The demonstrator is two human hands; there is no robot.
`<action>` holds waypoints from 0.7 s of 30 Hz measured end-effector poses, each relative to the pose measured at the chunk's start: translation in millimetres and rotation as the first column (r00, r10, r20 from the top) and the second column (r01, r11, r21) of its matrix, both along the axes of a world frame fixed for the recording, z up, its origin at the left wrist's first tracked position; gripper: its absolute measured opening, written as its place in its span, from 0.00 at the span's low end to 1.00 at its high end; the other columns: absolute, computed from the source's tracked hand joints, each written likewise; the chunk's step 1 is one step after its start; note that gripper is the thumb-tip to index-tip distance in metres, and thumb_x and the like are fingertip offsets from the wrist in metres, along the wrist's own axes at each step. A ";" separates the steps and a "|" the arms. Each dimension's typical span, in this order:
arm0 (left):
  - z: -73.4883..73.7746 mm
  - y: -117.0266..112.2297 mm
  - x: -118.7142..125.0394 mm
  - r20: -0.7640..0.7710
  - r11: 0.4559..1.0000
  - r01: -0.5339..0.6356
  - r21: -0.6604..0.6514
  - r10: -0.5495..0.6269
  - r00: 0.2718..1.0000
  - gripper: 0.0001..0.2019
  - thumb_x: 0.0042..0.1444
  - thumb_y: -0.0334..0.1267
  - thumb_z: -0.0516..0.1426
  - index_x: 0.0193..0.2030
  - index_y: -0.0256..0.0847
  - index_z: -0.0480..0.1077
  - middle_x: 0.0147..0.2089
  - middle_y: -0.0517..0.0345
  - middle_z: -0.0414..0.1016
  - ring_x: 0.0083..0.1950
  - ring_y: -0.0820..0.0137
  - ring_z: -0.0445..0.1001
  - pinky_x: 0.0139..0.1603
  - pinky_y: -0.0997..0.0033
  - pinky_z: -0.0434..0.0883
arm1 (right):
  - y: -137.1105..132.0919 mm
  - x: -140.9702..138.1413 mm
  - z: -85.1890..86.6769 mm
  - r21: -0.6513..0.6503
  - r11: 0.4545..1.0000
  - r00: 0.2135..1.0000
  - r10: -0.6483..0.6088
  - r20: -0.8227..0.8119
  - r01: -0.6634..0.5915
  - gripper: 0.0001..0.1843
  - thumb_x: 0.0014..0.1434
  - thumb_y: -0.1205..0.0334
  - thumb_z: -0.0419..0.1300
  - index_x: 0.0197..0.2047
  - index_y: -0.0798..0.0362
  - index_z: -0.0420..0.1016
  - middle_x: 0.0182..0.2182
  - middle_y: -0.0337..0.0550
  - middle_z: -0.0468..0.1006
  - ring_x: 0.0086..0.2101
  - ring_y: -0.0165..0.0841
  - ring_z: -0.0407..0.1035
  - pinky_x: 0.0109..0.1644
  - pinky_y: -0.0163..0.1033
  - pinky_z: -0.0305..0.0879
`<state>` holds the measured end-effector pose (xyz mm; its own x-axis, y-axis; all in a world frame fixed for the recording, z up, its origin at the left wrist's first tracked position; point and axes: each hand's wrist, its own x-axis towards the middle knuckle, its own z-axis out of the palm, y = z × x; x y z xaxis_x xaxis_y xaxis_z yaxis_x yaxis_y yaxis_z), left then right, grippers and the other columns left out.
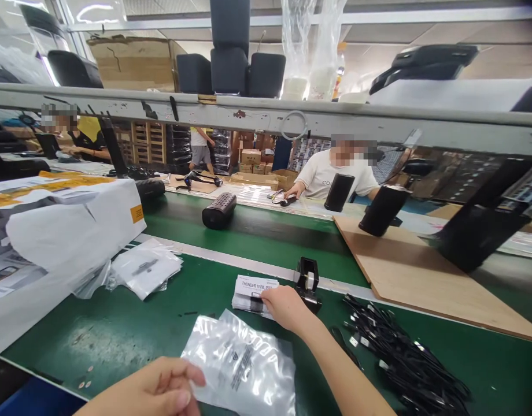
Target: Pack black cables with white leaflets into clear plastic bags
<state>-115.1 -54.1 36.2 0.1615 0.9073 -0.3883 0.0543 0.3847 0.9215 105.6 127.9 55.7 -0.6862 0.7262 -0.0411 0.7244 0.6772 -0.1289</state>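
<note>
Leaflets (248, 287) printed "THUNDER TRAIL" lie stacked on the green work surface (105, 341), taken here as the centre of the clock. At their 4 o'clock edge the right hand (287, 307) rests its fingertips on the top sheet; whether thumb and finger are clamped on a leaflet, I cannot tell. Clear plastic bags (244, 370) lie just below, at 6 o'clock. The left hand (159, 388) is at 8 o'clock beside those bags, fingers loosely curled, thumb and fingertips apart. A black holder (308, 277) with a white roll stands near the stack at 3 o'clock, and a heap of black cables (405, 358) sprawls at 4. Farther out, more bags (147, 266) lie at 9 o'clock, a dark perforated cylinder (219, 211) at 11, a wooden board (426, 277) at 3, and a co-worker in a white shirt (320, 171) sits at 1.
</note>
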 end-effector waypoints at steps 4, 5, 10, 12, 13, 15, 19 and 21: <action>6.6 31.6 21.3 0.095 0.998 -0.004 -0.060 0.010 0.995 0.20 0.48 0.49 0.59 0.43 0.38 0.69 0.38 0.52 0.78 0.40 0.67 0.75 0.43 0.68 0.69 | -6.3 4.7 -10.6 0.020 0.997 0.994 -0.077 -0.073 0.079 0.15 0.61 0.64 0.46 0.40 0.52 0.75 0.32 0.50 0.80 0.33 0.41 0.73 0.34 0.37 0.60; 7.8 37.5 25.5 0.101 0.997 -0.016 -0.073 0.024 0.995 0.21 0.48 0.48 0.59 0.45 0.37 0.68 0.41 0.51 0.78 0.42 0.66 0.74 0.46 0.67 0.68 | -7.0 5.9 -12.9 0.014 0.997 0.993 -0.080 -0.092 0.082 0.15 0.61 0.63 0.47 0.40 0.51 0.75 0.32 0.48 0.80 0.34 0.40 0.73 0.34 0.37 0.61; 12.7 60.1 41.6 0.091 0.979 -0.171 -0.112 0.181 0.979 0.26 0.46 0.50 0.60 0.48 0.34 0.66 0.45 0.46 0.76 0.45 0.63 0.75 0.50 0.65 0.69 | -7.4 8.4 -16.0 0.007 0.997 0.979 -0.076 -0.189 0.079 0.14 0.61 0.63 0.48 0.37 0.49 0.76 0.32 0.43 0.80 0.34 0.37 0.73 0.36 0.35 0.63; 15.3 68.3 45.4 0.176 0.962 -0.227 -0.154 0.253 0.951 0.26 0.48 0.51 0.58 0.49 0.33 0.67 0.47 0.43 0.75 0.46 0.62 0.75 0.50 0.65 0.70 | -12.1 7.4 -13.1 0.031 0.997 0.972 -0.066 -0.227 0.074 0.15 0.61 0.66 0.47 0.38 0.51 0.75 0.32 0.45 0.80 0.35 0.37 0.73 0.41 0.38 0.63; 16.6 72.1 46.6 0.237 0.955 -0.236 -0.179 0.275 0.932 0.26 0.50 0.51 0.56 0.49 0.32 0.67 0.48 0.41 0.74 0.47 0.62 0.74 0.51 0.65 0.70 | -16.7 7.0 -11.2 0.044 0.998 0.970 -0.043 -0.238 0.055 0.15 0.61 0.68 0.46 0.39 0.51 0.74 0.33 0.45 0.80 0.36 0.36 0.73 0.46 0.40 0.61; 18.4 78.3 47.9 0.333 0.949 -0.250 -0.194 0.304 0.893 0.23 0.52 0.50 0.55 0.47 0.32 0.68 0.49 0.41 0.74 0.47 0.62 0.74 0.51 0.66 0.69 | -30.1 7.9 -7.5 0.076 0.996 0.956 0.060 -0.288 -0.039 0.16 0.61 0.71 0.45 0.39 0.49 0.73 0.37 0.42 0.79 0.42 0.33 0.71 0.56 0.42 0.53; 21.6 81.0 51.8 0.325 0.968 -0.244 -0.059 0.249 0.912 0.16 0.52 0.42 0.57 0.46 0.37 0.70 0.49 0.49 0.74 0.48 0.65 0.73 0.48 0.70 0.71 | -61.5 22.8 -5.5 0.059 0.991 0.748 -0.050 -0.661 0.118 0.15 0.57 0.61 0.53 0.49 0.51 0.67 0.54 0.49 0.67 0.54 0.41 0.59 0.59 0.51 0.49; 23.6 78.1 57.4 0.258 0.988 -0.154 0.003 0.148 0.955 0.16 0.53 0.45 0.55 0.46 0.39 0.70 0.47 0.52 0.74 0.47 0.65 0.72 0.45 0.69 0.71 | -72.6 36.8 -7.7 -0.251 0.941 0.521 -0.336 -0.785 0.229 0.26 0.54 0.56 0.57 0.56 0.53 0.60 0.55 0.54 0.65 0.51 0.45 0.63 0.51 0.52 0.62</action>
